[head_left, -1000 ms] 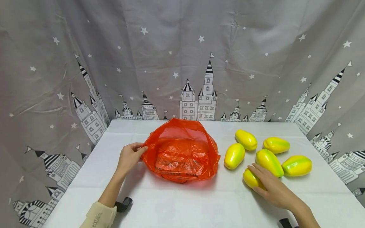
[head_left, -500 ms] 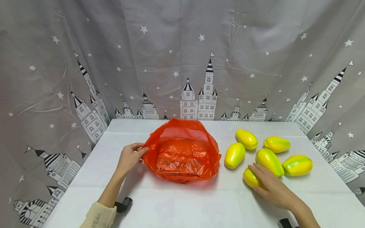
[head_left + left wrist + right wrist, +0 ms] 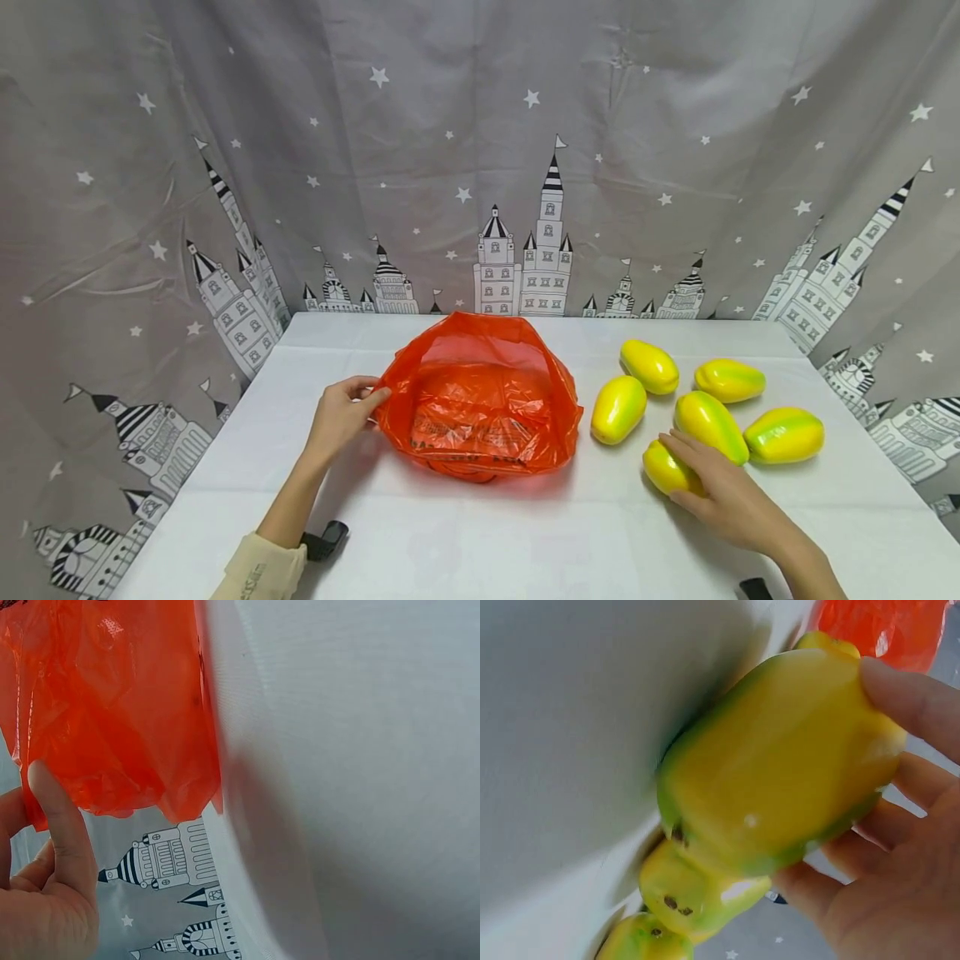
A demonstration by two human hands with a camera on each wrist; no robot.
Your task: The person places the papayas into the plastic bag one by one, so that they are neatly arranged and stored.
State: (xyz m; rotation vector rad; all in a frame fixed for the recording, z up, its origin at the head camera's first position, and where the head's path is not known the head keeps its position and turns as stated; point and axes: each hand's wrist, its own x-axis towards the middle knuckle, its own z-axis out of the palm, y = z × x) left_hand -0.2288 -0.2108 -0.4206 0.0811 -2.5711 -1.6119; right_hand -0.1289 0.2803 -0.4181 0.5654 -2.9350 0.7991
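My left hand (image 3: 339, 421) pinches the left side of a red plastic bag's rim between thumb and fingers. The bag (image 3: 480, 417) stands with its mouth wide and facing me. In the left wrist view the thumb of the left hand (image 3: 56, 877) lies over the bag's edge (image 3: 112, 712). To the right of the bag, my right hand (image 3: 723, 492) grips the nearest yellow-green papaya (image 3: 664, 468). The right wrist view has the thumb of the right hand (image 3: 900, 862) on one side of this papaya (image 3: 772, 765) and the fingers on the other.
Several more papayas lie on the white-covered table (image 3: 465, 542) at right, one papaya (image 3: 708, 427) just behind the gripped one and another papaya (image 3: 618, 410) close to the bag. A grey curtain (image 3: 420, 108) with stars and castles hangs behind the table.
My right hand and the papaya in it have shifted very slightly to the right. The left hand keeps its hold on the bag's rim.
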